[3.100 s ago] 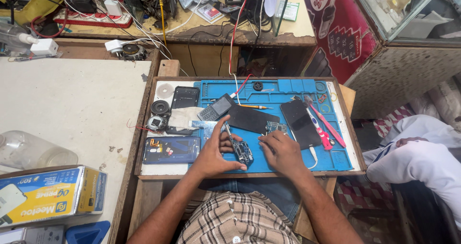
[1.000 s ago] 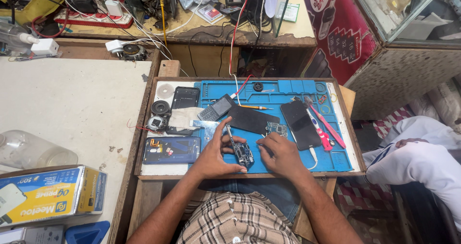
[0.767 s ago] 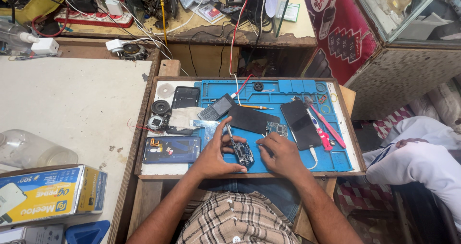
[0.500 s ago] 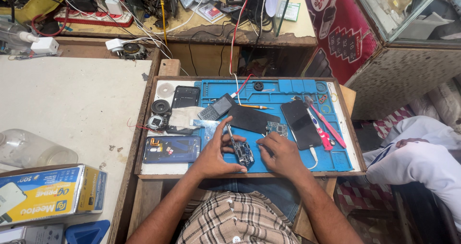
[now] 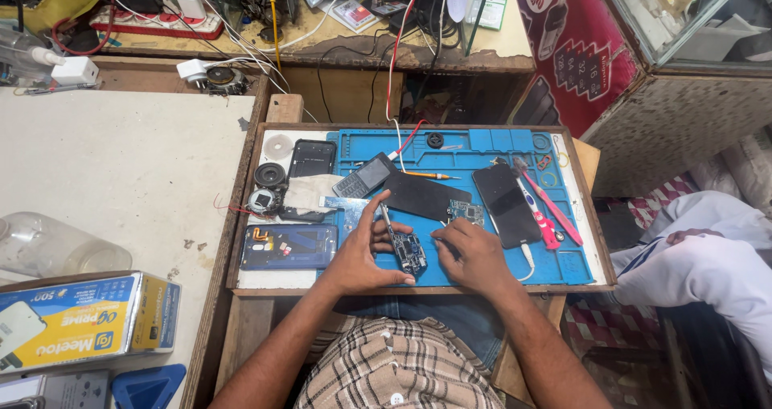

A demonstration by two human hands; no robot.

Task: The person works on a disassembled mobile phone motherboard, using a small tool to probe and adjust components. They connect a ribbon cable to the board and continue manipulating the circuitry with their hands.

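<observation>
Left hand: my left hand [image 5: 359, 254] rests on the blue repair mat [image 5: 482, 147], fingers curled around the left edge of a small circuit board [image 5: 409, 252], with thin tweezers [image 5: 387, 220] lying against the fingers and pointing up the mat.
Right hand: my right hand [image 5: 472, 252] lies just right of the board, fingers bent toward it; I cannot tell whether they grasp anything.
Circuit board: blue-green, at the near middle of the mat, between my two hands.
Mat, upper part: a dark phone panel [image 5: 425, 196] lies just beyond my hands, with a second small board [image 5: 466, 212] at its right end and a keypad handset [image 5: 363, 176] at its left.
Mat, right part: a black smartphone [image 5: 507, 205] lies face up, beside a red-handled tool [image 5: 553, 206].
Tray, left strip: a blue phone frame [image 5: 289, 246], a black back cover [image 5: 311, 157] and a white disc [image 5: 279, 146].
Counter: a pale counter [image 5: 121, 168] to my left carries a yellow and blue carton [image 5: 80, 324].
</observation>
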